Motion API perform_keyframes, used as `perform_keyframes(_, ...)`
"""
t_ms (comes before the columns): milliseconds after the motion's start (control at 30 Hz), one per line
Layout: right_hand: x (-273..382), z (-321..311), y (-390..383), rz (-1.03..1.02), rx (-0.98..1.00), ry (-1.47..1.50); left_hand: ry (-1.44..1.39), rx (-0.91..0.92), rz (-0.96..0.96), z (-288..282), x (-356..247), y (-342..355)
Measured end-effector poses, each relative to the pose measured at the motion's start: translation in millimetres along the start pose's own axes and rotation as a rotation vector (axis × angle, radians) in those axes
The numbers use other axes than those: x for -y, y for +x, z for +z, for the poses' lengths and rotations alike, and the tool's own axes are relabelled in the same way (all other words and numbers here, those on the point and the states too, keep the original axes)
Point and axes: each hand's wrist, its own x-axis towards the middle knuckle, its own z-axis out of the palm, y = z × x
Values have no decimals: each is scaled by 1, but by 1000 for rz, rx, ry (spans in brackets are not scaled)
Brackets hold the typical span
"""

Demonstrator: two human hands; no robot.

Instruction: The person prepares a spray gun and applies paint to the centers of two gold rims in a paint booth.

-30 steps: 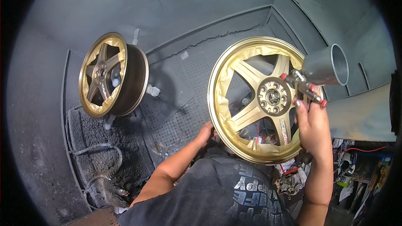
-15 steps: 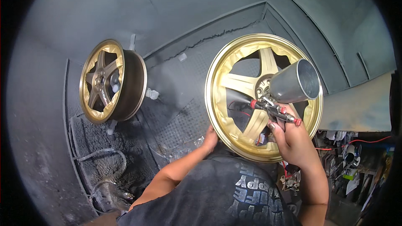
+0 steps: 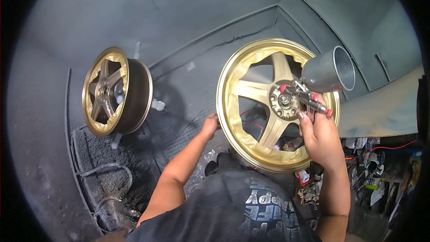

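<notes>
My right hand [image 3: 320,136] grips a spray gun [image 3: 304,98] with red knobs and a grey metal cup [image 3: 329,69] in front of a gold five-spoke wheel [image 3: 257,157]. A pale mist shows left of the nozzle, over the spokes. The wheel has crumpled gold-coloured lining inside its rim. My left hand [image 3: 209,125] is closed just left of this wheel, its fingertips partly hidden at the outer edge; what it grips is unclear.
A second, bronze five-spoke wheel with gold lip [image 3: 139,94] stands on wrapped supports at left. Grey booth walls [image 3: 192,0] enclose the back and sides. A hose [image 3: 109,166] loops over shaggy grey material at lower left; cluttered shelves [image 3: 380,183] sit at lower right.
The spray gun dipped and swung left, then rose back toward the hub and upper right. My left hand has moved up and left. The near wheel appears slightly further left.
</notes>
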Motion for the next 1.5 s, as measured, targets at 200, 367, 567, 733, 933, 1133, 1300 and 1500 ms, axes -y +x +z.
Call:
perform_keyframes(200,-22,-31,12,-168,-234,-263,-4,-42,110,38,8,-33)
perform_keyframes(367,-60,-75,9,-206,-355,-555,-260,32,-70,89,59,-123)
perform_keyframes(567,-86,-131,-22,102,-296,-554,405,605,-410,51,70,-100)
perform_keyframes(733,-95,-154,-65,207,-242,-593,8,149,-16,-3,37,-11)
perform_keyframes(933,-93,-164,-109,286,-163,-565,-212,43,-44,7,31,-23)
perform_keyframes(1133,-92,-169,-150,263,-136,-498,-331,171,-262,119,106,-143)
perform_keyframes(1300,-104,-167,-190,136,-122,-533,93,530,-487,115,119,-153)
perform_keyframes(1500,-133,-163,-223,138,-242,-366,-60,200,-137,1,72,-59)
